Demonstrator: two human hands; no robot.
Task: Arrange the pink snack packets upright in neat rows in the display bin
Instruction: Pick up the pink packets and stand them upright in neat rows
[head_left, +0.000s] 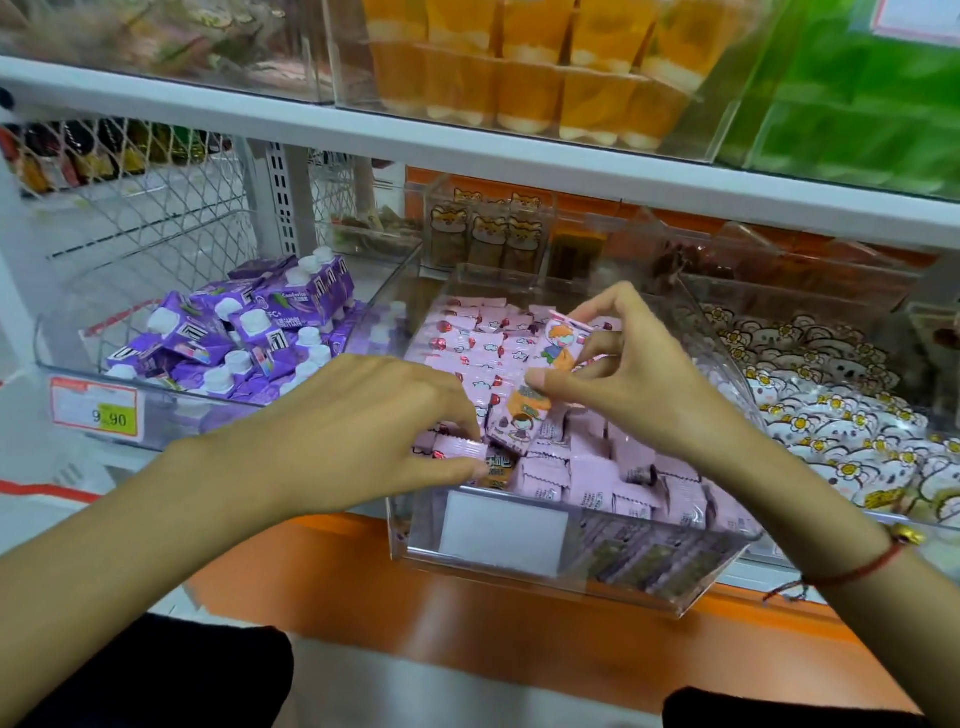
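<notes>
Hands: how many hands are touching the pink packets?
2. The left hand pinches a pink packet at the clear bin's front left. The right hand holds cartoon-printed packets above the middle. No other hands show.

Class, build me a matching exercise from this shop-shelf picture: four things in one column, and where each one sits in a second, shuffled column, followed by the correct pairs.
Things
1. purple drink cartons with white caps
2. clear plastic bin of pink snack packets
3. orange jelly cups
4. white flower-print packets

Places
A. on the shelf above
B. in the bin at the far right
C. in the bin at the left, behind the 9.90 price tag
D. in the middle, under both hands

Pairs: 1-C, 2-D, 3-A, 4-B
</notes>
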